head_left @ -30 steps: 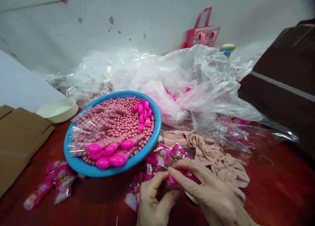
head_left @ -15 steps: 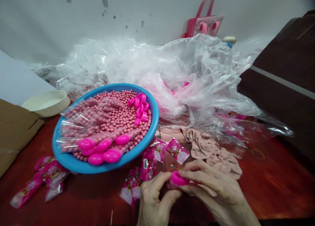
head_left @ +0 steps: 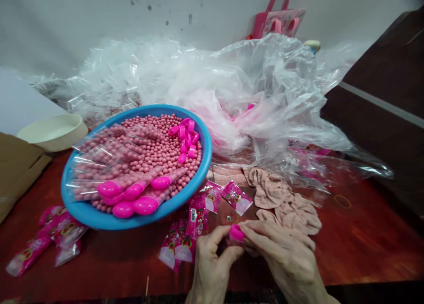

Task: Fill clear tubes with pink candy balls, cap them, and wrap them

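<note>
Between the fingertips of both hands is a bright pink plastic cap [head_left: 236,232], its lower part hidden by fingers. My left hand [head_left: 213,262] pinches it from the left with thumb and forefinger. From the right, my right hand [head_left: 281,251] has its fingers pressed against the cap. Behind and to the left stands a blue basin [head_left: 207,156] of pink beads [head_left: 155,147]. Bead-filled clear tubes with pink caps [head_left: 147,204] lie in it, beside a small heap of loose pink caps [head_left: 187,134]. Just beyond my hands lie printed pink packets [head_left: 236,197].
Crumpled clear plastic bags [head_left: 265,87] fill the back. A beige cloth [head_left: 285,198] lies right of centre, and more pink packets [head_left: 54,235] at the left. A cardboard box [head_left: 16,171] and a cream bowl [head_left: 56,131] stand left, a dark box [head_left: 387,114] right.
The right hand's fingers have shifted and curled closer over the cap, while the left keeps its pinch. The whole view has moved slightly, with the basin now a little further left and higher.
</note>
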`<action>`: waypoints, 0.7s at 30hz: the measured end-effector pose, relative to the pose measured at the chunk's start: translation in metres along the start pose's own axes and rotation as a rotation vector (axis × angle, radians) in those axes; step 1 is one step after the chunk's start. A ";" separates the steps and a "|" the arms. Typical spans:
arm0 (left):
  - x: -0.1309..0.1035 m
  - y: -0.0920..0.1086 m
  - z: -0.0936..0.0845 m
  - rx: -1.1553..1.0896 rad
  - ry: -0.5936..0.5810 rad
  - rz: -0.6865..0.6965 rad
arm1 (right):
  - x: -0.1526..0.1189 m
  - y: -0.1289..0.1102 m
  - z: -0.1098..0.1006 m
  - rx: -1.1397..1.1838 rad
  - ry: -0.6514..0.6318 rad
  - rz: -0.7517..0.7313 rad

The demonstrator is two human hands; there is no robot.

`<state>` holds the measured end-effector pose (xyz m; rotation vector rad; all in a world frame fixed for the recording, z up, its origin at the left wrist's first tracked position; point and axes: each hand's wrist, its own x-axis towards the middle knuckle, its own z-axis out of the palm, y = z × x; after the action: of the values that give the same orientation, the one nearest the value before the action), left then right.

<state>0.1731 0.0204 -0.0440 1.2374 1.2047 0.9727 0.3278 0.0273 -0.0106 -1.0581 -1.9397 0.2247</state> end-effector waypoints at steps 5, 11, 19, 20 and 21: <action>0.003 -0.009 0.004 0.013 0.055 0.016 | -0.023 0.009 0.009 -0.098 -0.051 0.003; -0.002 -0.012 0.002 -0.010 0.072 0.048 | -0.046 0.011 0.015 -0.189 -0.089 -0.134; -0.015 -0.018 -0.004 -0.029 0.018 0.170 | -0.042 0.007 0.016 -0.131 -0.131 -0.154; -0.015 -0.019 -0.004 -0.033 0.024 0.194 | -0.043 0.007 0.016 -0.126 -0.134 -0.140; -0.016 -0.020 -0.005 -0.036 0.032 0.213 | -0.044 0.006 0.016 -0.130 -0.145 -0.128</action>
<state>0.1646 0.0032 -0.0611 1.3450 1.0908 1.1688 0.3301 0.0018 -0.0504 -1.0196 -2.1693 0.1079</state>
